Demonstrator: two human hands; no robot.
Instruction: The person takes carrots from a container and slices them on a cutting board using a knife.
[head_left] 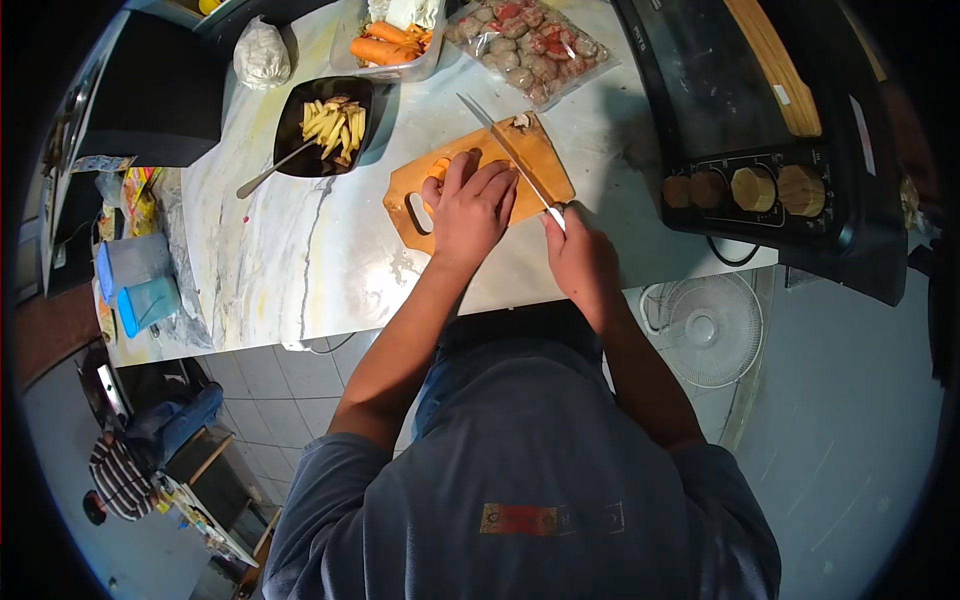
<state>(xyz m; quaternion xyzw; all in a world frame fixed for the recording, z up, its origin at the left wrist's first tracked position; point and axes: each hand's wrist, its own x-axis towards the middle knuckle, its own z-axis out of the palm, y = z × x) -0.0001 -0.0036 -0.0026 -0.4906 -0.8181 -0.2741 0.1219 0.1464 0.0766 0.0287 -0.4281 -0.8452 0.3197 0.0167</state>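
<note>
A wooden cutting board (pixel 550 165) with a handle hole lies on the marble-patterned counter. My left hand (pixel 474 210) presses down over an orange carrot (pixel 437 174) on the board, its fingers curled and mostly covering it. In my right hand (pixel 578 250) is the white handle of a kitchen knife (pixel 512 152). The long blade slants up and left across the board, just right of my left fingertips. A small pale scrap (pixel 521 121) sits at the board's far corner. How deep the blade is in the carrot cannot be seen.
Behind the board are a dark bowl (pixel 290 152) of cut strips with a spoon, a clear container (pixel 428 66) with carrots, and a bag of meatballs (pixel 535 48). A black oven (pixel 745 150) stands right. A fan (pixel 703 328) is below; a person (pixel 125 475) is far left.
</note>
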